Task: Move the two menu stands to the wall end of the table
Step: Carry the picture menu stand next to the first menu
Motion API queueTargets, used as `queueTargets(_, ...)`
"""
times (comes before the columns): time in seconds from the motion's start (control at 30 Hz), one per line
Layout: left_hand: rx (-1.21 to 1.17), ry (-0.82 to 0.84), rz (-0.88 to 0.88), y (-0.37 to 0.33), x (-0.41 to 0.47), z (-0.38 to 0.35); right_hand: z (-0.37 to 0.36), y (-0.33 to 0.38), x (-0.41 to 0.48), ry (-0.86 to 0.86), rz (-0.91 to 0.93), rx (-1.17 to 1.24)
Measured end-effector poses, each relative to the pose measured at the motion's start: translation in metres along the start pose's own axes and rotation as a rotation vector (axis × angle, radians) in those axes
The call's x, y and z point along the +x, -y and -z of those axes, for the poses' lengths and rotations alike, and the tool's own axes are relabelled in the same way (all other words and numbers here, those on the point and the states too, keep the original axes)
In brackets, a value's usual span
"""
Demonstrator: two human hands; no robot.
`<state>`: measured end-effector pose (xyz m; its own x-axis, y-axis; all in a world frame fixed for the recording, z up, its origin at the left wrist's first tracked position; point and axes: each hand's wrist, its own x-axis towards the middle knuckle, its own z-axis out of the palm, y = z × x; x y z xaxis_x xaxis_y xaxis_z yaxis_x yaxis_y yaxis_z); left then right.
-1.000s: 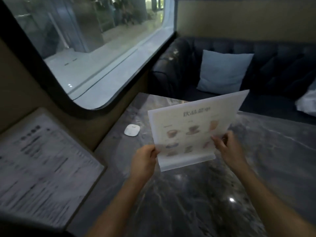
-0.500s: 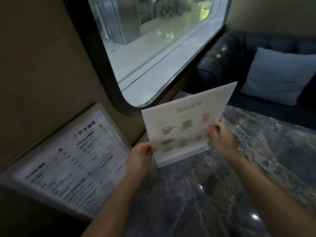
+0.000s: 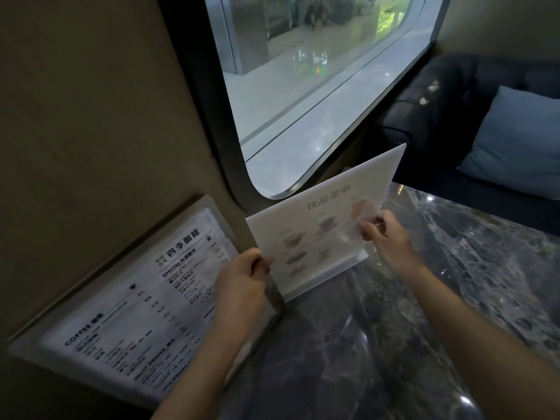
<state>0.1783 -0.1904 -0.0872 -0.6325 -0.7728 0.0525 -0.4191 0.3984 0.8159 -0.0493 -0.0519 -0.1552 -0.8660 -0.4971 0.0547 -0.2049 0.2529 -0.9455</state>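
Note:
A white acrylic drinks menu stand [image 3: 321,225] with pictures of cups is held tilted just above the dark marble table [image 3: 378,344], close to the beige wall under the window. My left hand [image 3: 242,283] grips its left edge and my right hand [image 3: 381,233] grips its right edge. A second, larger menu stand [image 3: 133,304] with black coffee-list print leans against the wall at the table's left end, directly left of my left hand.
A big rounded window [image 3: 318,101] fills the wall above the table. A dark sofa [image 3: 448,116] with a light blue cushion [image 3: 515,144] stands at the far right beyond the table edge.
Both hands have carried the drinks menu stand leftward toward the wall and the coffee menu stand. The view has swung left, so the small white object on the table is out of sight.

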Motion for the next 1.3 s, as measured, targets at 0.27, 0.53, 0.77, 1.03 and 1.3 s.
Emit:
queueTargets(0.27, 0.139, -0.015, -0.084, -0.013, -0.003, 0.016, -0.033, 0.005, 0.028, 0.139, -0.005, 0.115)
queueTargets(0.53, 0.175, -0.052, -0.100, -0.020, -0.007, 0.012, -0.048, 0.024, 0.043, 0.233, 0.017, 0.233)
queueTargets(0.77, 0.159, -0.103, -0.011, -0.019, -0.003, 0.010, -0.059, 0.030, 0.053, 0.248, 0.032, 0.220)
queueTargets(1.03, 0.175, -0.113, -0.046, -0.017, 0.000, 0.010, -0.069, 0.033, 0.058, 0.267, 0.040, 0.241)
queueTargets(1.3, 0.160, -0.116, -0.025, -0.014, 0.004, 0.012, -0.071, 0.033, 0.062, 0.281, 0.042, 0.241)
